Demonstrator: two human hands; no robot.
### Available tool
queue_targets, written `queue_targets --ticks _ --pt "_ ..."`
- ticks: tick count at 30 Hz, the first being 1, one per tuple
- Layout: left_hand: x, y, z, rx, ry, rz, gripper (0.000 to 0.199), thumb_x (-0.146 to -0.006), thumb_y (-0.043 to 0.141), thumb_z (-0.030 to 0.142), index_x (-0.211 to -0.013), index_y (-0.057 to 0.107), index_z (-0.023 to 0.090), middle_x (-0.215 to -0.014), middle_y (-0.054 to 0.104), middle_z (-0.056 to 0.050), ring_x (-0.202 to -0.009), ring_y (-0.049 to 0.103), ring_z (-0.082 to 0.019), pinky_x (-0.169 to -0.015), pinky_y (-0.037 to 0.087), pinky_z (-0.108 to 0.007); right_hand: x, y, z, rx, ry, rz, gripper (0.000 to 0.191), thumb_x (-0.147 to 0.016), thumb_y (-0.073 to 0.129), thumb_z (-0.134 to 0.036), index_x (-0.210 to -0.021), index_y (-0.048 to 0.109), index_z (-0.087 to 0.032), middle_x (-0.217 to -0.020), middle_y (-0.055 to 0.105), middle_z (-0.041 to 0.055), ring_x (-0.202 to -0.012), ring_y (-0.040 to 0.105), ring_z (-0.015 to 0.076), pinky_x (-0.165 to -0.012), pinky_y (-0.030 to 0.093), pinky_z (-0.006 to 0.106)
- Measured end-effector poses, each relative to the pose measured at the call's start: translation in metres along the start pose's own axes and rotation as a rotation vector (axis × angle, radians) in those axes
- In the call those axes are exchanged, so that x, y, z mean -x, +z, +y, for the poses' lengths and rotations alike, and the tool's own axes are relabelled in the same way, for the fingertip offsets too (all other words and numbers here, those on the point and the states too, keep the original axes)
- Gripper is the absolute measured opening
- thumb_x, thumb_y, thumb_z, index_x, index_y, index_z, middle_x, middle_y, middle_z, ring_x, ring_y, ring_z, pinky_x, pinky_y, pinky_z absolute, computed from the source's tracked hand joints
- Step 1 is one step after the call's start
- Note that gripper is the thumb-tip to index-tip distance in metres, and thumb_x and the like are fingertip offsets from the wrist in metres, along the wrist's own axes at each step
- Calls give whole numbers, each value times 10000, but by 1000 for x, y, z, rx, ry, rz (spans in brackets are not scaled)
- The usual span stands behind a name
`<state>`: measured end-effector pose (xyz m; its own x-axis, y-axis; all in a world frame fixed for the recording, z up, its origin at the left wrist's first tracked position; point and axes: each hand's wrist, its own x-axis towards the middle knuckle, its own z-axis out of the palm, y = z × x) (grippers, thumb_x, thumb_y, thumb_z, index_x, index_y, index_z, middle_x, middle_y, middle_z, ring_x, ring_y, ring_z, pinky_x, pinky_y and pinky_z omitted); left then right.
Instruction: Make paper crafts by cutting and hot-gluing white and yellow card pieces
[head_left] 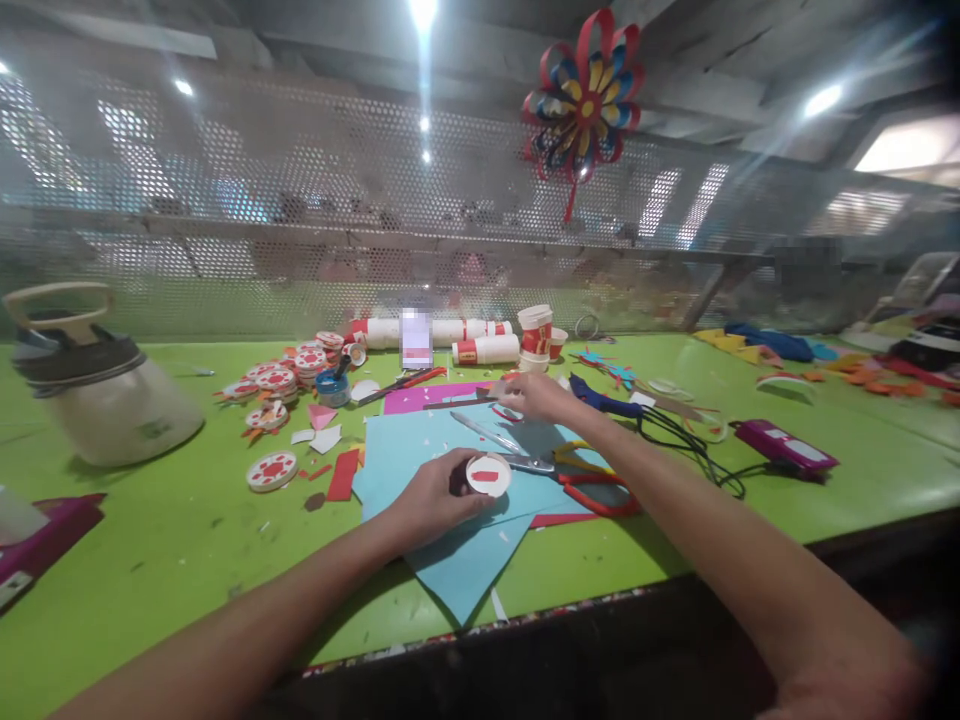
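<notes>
My left hand (442, 497) is closed around a small white paper cup (487, 476), its round end turned up toward me with a red strip across it. Over the far part of the blue paper sheets (457, 560), the fingertips of my right hand (534, 397) are pressed together; what they pinch is too small and blurred to tell. A dark flat strip (452, 403) and a small red ring-shaped item (508, 412) lie by those fingertips. Large scissors with red and yellow handles (600, 495) rest between my arms, blades pointing at the cup. A clear pen (484, 432) lies beyond them.
Red-dotted white discs (272, 471) cluster at left, beside a blue jar (332, 387). A big flask (105, 390) stands far left. Stacked cups (535, 330), a phone (417, 340) and rolled cups line the back. Corded tools and a purple box (785, 448) are at right.
</notes>
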<state>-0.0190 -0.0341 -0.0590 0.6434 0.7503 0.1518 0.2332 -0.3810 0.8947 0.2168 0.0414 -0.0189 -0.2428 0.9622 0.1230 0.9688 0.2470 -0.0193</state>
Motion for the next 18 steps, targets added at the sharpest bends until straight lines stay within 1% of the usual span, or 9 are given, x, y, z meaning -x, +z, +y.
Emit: queue_targets --ticks 3,6,9,11,14,16,18 --pt "1 0 3 7 4 -12 503 -702 654 279 -1169 533 134 -1070 649 -100 -876 622 -207 -770 489 -324 13 10 6 -24 -23 0 238 -902 534 -298 -1081 580 -149 -1077 609 65 -897 613 185 -771 516 376" --pt "2 0 6 4 29 -18 492 -714 647 283 -1172 533 144 -1078 644 -93 -887 618 -203 -777 489 -319 23 15 10 -40 -54 27 223 -901 536 -287 -1068 587 -148 -1072 612 64 -891 613 181 -768 517 369" --pt "3 0 8 -33 55 8 465 -721 646 299 -1152 542 158 -1059 643 -77 -883 612 -197 -773 491 -312 26 17 14 -46 -70 82 230 -904 531 -292 -1082 580 -155 -1091 604 66 -910 608 185 -784 510 383" --pt "4 -1 9 -63 64 38 450 -722 646 289 -1142 544 164 -1055 639 -70 -874 610 -192 -766 493 -308 26 17 16 -49 -73 116 209 -902 533 -292 -1041 594 -149 -1059 616 58 -912 606 185 -799 498 393" --pt "3 -2 11 -66 71 56 442 -720 647 272 -1137 541 169 -1066 633 -65 -887 604 -187 -777 491 -302 24 15 13 -56 -68 144 162 -861 574 -240 -974 633 -139 -975 653 51 -918 595 193 -816 468 368" --pt "2 -2 11 -46 49 37 445 -717 651 272 -1137 543 172 -1053 640 -62 -879 606 -187 -770 492 -302 22 15 7 -53 -57 147 175 -820 600 -205 -974 655 -142 -971 670 66 -931 583 211 -835 445 342" --pt "2 -1 10 -27 16 5 455 -715 652 273 -1147 544 178 -1044 647 -59 -869 610 -191 -756 494 -306 19 18 1 -40 -37 139 189 -816 605 -216 -982 659 -142 -999 666 86 -947 577 223 -866 428 349"
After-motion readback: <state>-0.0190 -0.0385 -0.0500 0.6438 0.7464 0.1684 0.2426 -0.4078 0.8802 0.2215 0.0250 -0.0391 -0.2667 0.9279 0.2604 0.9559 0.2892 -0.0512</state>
